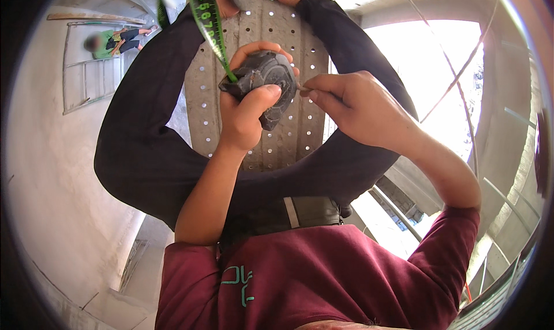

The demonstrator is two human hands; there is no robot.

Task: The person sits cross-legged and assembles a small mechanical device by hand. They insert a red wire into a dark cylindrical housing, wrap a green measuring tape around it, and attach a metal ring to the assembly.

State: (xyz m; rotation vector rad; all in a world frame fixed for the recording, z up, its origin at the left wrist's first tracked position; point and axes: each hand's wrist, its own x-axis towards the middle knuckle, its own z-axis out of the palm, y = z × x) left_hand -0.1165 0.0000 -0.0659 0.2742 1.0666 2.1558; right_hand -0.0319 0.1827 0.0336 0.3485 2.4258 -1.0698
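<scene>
A dark grey tape measure sits in my left hand, its thumb across the near face and its fingers curled round the far side. From the case a green tape blade runs up and to the left, loops near the top edge and passes out of the picture. My right hand is just right of the case, thumb and forefinger pinched on a small, thin, brownish piece whose kind I cannot make out. The tip of that piece reaches the case's right edge; whether it touches cannot be told.
Below my hands lies a perforated metal plank, between my bent legs in dark trousers. A person in green is by a metal frame at far left. Crossing poles stand before a bright opening at right.
</scene>
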